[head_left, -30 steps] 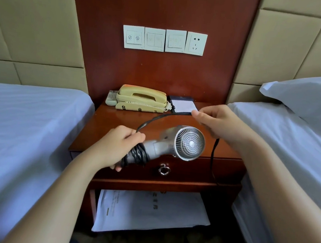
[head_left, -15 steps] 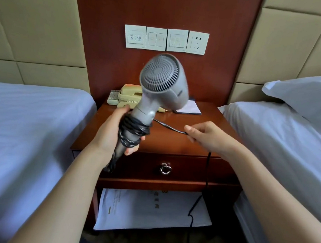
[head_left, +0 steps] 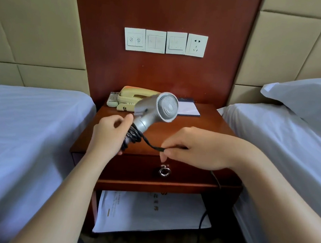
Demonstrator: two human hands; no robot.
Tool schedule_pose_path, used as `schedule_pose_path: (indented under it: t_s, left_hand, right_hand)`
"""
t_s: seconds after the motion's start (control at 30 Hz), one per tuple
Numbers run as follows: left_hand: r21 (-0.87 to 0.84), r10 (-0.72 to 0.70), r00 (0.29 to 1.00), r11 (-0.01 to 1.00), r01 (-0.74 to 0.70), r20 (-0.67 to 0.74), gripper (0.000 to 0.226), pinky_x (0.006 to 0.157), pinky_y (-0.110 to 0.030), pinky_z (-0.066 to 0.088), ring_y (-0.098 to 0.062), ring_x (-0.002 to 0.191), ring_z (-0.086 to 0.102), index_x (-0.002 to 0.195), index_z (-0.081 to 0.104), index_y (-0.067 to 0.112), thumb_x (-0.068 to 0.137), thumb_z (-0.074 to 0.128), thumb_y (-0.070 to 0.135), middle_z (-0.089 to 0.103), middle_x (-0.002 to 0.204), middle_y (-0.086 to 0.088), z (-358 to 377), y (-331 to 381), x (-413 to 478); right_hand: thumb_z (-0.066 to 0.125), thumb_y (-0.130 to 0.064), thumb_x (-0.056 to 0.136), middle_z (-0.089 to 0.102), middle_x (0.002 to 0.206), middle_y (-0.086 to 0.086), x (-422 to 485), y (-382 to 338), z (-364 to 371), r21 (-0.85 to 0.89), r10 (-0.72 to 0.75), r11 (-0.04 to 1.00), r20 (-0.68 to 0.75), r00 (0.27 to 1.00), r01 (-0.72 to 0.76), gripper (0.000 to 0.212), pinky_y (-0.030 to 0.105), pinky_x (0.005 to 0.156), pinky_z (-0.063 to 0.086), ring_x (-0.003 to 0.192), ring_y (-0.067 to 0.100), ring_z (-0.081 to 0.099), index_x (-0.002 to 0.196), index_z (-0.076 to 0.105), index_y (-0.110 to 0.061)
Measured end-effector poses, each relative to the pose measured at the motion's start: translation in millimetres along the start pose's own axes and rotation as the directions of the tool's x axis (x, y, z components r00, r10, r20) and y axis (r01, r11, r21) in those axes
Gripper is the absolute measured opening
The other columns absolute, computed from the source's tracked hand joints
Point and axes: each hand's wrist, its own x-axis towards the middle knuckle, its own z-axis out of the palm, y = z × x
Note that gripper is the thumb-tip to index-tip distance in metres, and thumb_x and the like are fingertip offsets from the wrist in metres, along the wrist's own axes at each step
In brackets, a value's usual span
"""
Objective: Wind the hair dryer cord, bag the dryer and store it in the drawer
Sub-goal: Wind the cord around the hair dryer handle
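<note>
Item: hair dryer (head_left: 157, 111), silver, one. Held above the tabletop (head_left: 205, 124) of a bedside cabinet, fan grille toward the camera, handle angled down-left.

Left hand (head_left: 110, 134): fingers curled round the lower handle, over the wound coils.

Right hand (head_left: 196, 148): thumb and forefinger closed on the black cord (head_left: 154, 146), drawn across from the handle; other fingers loosely bent.

Progress, as judged: winding partly done. Several turns sit on the handle; a loose length runs on past the right hand and hangs beside the cabinet toward the floor. Plug not visible. Bagging not begun; no pouch can be identified, though a white printed sheet or bag (head_left: 152, 213) lies on the lower shelf. Drawer (head_left: 189, 176) shut, storing not begun.

Count: one drawer with one ring pull (head_left: 164, 171); one telephone (head_left: 133, 98); one notepad (head_left: 188, 109); one remote (head_left: 113, 99); four wall plates (head_left: 165, 42), three switches and one socket; two beds; one pillow (head_left: 308, 97).
</note>
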Motion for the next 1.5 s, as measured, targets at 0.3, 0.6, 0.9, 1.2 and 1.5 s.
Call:
schedule_pose_path:
  t_s: [0.3,0.6,0.9,1.2,1.5]
  left_hand:
    - [0.326,-0.033,0.847,0.930,-0.168,0.530,0.058,0.049,-0.029,0.046,-0.015,0.042,0.053,0.079,0.052,0.023,0.091,0.012,0.063,0.050,0.064,-0.005,12,16,-21]
    - [0.110,0.083,0.661,0.963,-0.245,0.746,0.058,0.037,-0.026,0.046,-0.016,0.050,0.057,0.072,0.066,0.023,0.067,0.050,0.078,0.063,0.068,-0.012,24,25,-37]
    - [-0.141,0.225,0.643,0.973,-0.180,0.732,0.037,0.056,-0.036,0.037,-0.023,0.056,0.043,0.056,0.062,0.028,0.057,0.070,0.064,0.046,0.058,-0.007,24,22,-32]
    - [-0.482,0.312,0.690,0.874,0.061,0.653,0.050,0.039,-0.024,0.035,-0.018,0.037,0.046,0.064,0.071,0.013,0.055,0.078,0.061,0.056,0.049,-0.014,15,5,-19]
    - [-0.619,0.117,0.916,0.768,0.161,0.383,0.055,0.033,-0.017,0.031,-0.017,0.029,0.039,0.073,0.059,0.002,0.080,0.057,0.057,0.054,0.056,-0.014,7,6,-5]
  right_hand:
    - [0.058,-0.036,0.087,0.063,0.072,-0.008,9,-6,2,-0.200,-0.060,0.980,-0.362,0.930,-0.014,0.019,0.029,0.064,0.044,0.071,0.013,0.057,0.075,0.063,-0.023]
    - [0.075,-0.044,0.069,0.047,0.045,-0.010,2,41,-10,0.027,0.112,0.993,-0.447,0.887,-0.112,0.033,0.023,0.051,0.031,0.048,0.008,0.040,0.057,0.056,-0.019]
    - [0.068,-0.031,0.081,0.037,0.043,-0.011,10,83,6,0.346,0.191,0.937,-0.400,0.896,-0.045,0.035,0.011,0.044,0.028,0.039,0.002,0.034,0.061,0.058,-0.005]
    - [0.060,-0.004,0.082,0.044,0.060,0.008,14,123,45,0.797,0.345,0.603,-0.260,0.902,-0.001,0.016,0.028,0.048,0.035,0.051,0.012,0.038,0.067,0.060,-0.010]
    - [0.039,-0.026,0.100,0.031,0.046,-0.014,18,78,46,0.624,0.190,0.755,0.086,0.978,-0.201,0.035,0.018,0.039,0.020,0.042,0.006,0.022,0.086,0.067,-0.012]
